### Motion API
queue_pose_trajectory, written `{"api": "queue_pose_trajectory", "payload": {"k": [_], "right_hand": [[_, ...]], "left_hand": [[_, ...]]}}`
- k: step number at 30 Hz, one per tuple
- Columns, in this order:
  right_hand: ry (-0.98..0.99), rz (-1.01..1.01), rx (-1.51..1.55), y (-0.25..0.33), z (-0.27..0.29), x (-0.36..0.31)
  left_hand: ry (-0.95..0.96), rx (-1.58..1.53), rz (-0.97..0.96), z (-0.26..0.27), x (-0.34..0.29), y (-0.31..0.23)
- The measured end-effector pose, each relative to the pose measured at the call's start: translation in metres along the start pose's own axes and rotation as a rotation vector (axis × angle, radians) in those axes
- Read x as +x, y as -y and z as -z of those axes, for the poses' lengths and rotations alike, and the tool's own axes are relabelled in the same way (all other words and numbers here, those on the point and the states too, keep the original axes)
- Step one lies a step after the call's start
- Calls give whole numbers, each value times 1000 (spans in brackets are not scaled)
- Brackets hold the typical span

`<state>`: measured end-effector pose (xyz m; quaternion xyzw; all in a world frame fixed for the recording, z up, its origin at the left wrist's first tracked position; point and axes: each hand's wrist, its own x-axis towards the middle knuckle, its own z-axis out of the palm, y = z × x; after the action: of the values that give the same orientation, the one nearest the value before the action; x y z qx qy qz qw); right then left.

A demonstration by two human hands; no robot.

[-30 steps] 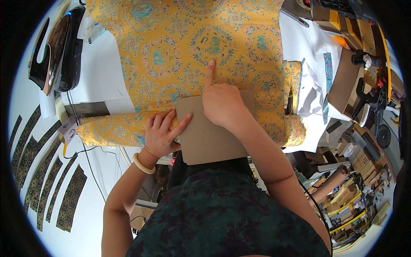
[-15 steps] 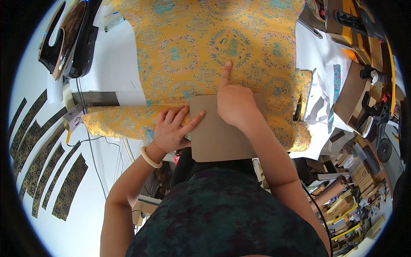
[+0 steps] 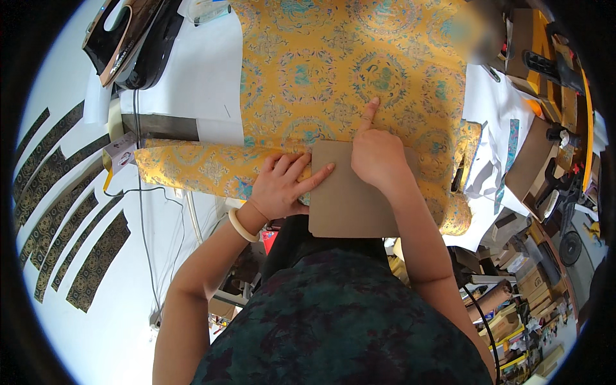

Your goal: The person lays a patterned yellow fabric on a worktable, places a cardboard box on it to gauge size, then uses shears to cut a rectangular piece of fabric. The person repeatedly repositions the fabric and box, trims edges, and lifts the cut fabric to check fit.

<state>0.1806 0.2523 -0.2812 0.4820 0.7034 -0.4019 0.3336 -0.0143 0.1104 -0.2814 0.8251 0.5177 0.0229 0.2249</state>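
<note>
Yellow patterned brocade fabric (image 3: 308, 77) with teal and blue medallions spreads over the table toward its near edge. On it lies a flat brown cardboard square (image 3: 350, 205), its near edge jutting out by my body. My left hand (image 3: 282, 186), a pale bangle at its wrist, rests at the board's left edge. Its thumb lies on the board and its other fingers lie spread on the fabric. Over the board's far right part, my right hand (image 3: 382, 154) points with its index finger stretched to the fabric, touching or just above a round medallion. Its other fingers are curled and partly hidden.
A black iron (image 3: 115, 32) stands at the far left. Dark patterned strips (image 3: 99, 260) lie on a white surface at the left, with a cable (image 3: 142, 224) beside them. A blurred person's head (image 3: 478, 32) shows at the far right. Cardboard boxes (image 3: 529, 154) crowd the right side.
The view has shifted, so the fabric, board and hands appear farther right. A blurred head has come in at the upper right. Both hands keep nearly the same pose.
</note>
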Motion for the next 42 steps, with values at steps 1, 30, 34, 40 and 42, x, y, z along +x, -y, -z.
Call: {"api": "queue_pose_trajectory", "payload": {"k": [1, 30, 34, 40, 42], "right_hand": [[-6, -2, -1, 0, -1, 0], [-127, -4, 85, -3, -16, 9], [-144, 0, 90, -3, -18, 11], [-130, 19, 126, -4, -13, 7], [-164, 8, 136, -4, -19, 11]], "left_hand": [[-5, -1, -2, 0, -1, 0], [-72, 68, -19, -9, 4, -3], [-70, 66, -18, -8, 5, -4], [-59, 57, -6, -8, 5, -5], [-46, 65, -9, -8, 6, -6]]}}
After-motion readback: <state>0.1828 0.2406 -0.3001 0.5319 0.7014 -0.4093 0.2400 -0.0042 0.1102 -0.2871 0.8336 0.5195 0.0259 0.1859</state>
